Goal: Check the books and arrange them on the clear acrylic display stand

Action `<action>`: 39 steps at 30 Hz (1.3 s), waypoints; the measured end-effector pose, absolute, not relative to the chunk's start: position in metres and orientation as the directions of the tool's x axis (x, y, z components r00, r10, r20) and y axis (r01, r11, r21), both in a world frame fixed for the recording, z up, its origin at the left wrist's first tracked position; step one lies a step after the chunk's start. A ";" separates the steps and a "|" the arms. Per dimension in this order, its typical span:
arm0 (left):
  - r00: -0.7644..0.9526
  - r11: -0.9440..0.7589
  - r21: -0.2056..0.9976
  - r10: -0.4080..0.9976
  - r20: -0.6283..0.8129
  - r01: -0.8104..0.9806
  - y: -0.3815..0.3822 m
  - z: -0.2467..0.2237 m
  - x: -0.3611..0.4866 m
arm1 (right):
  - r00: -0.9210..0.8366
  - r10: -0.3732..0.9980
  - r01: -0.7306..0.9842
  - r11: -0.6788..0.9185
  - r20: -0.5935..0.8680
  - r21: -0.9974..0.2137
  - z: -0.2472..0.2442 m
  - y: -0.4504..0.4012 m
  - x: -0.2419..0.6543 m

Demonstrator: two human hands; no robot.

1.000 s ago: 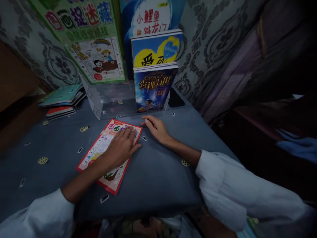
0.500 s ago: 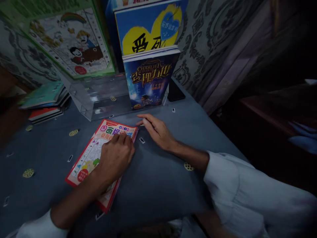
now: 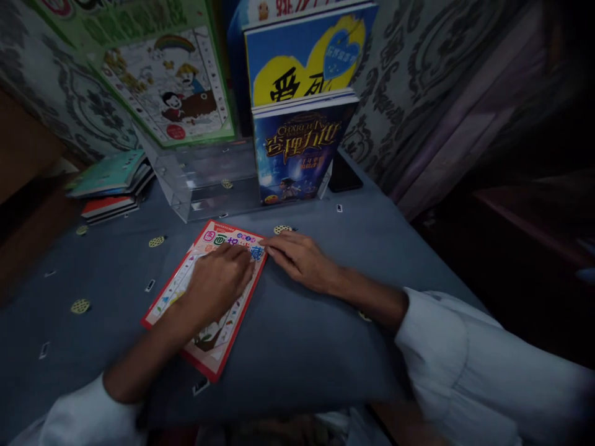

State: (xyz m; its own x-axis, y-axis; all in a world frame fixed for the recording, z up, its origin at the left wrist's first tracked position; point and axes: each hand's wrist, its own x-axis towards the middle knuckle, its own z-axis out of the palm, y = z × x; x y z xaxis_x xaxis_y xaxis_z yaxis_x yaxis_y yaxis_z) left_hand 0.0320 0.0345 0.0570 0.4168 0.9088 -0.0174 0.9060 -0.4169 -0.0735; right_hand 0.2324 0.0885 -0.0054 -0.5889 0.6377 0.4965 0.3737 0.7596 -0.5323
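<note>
Currently, a thin red-bordered booklet with a colourful picture cover (image 3: 227,319) lies flat and aslant on a dark blue-grey tablecloth (image 3: 316,341), near the front edge. The person's left hand (image 3: 220,279) rests on top of the cover, its fingers bent and their tips on the printed title; the palm is hidden, so whether it grips anything cannot be told. The right hand (image 3: 304,260) lies palm down with its fingers stretched forward, the fingertips at the booklet's upper right corner; whether they pinch that corner cannot be told either. The 2 forearms come out of pale, loose sleeves (image 3: 460,353).

Just beyond the booklet stands a clear plastic display rack (image 3: 214,207). A large green-bordered picture book (image 3: 171,87) stands at its left, and a dark blue book with gold lettering (image 3: 297,152) stands upright at its right, in front of a blue and yellow book (image 3: 267,59). A flat black rectangular object (image 3: 344,174) lies just beside the rack's right end. At the far left sits a small stack of books (image 3: 111,179) with a teal cover on top and a red cover lower down.
</note>
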 end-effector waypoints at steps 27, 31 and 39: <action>0.403 -0.382 -0.151 0.904 0.146 0.912 0.049 0.035 0.012 | -0.655 0.715 0.664 0.699 0.246 -0.264 0.002 0.127 0.228; 0.639 -0.645 -0.024 0.749 0.175 0.763 0.032 0.033 0.017 | -0.650 0.713 0.648 0.700 0.262 -0.299 -0.002 0.127 0.229; 0.798 -0.804 -0.062 0.572 0.191 0.591 0.001 0.038 0.031 | -0.649 0.709 0.628 0.704 0.274 -0.332 -0.006 0.125 0.229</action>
State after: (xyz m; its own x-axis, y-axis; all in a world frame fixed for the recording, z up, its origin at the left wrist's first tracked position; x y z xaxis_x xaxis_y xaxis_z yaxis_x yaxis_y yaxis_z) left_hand 0.0305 0.0009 0.0384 0.7977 0.5720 0.1909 0.5914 -0.8040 -0.0623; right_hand 0.2293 0.1246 -0.0061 -0.6495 0.7091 0.2744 0.6283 0.7037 -0.3317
